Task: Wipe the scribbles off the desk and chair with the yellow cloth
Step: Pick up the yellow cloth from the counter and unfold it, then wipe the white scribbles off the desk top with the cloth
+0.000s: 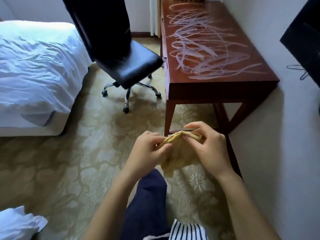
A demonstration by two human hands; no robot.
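Note:
I hold the yellow cloth (178,153) bunched in front of me, above the carpet. My left hand (147,149) pinches its left end and my right hand (207,146) grips its right end; the rest hangs down between them. Ahead on the right stands the reddish-brown desk (245,66), its top covered in pale scribbles (200,47). The black swivel chair (131,64) stands left of the desk, seat facing me; I cannot make out marks on it.
A bed with white sheets (34,66) fills the left side. A white pillow corner (17,224) shows at bottom left. A black screen (304,30) hangs on the right wall with cables (301,71) below. Patterned carpet (78,161) lies between bed and desk.

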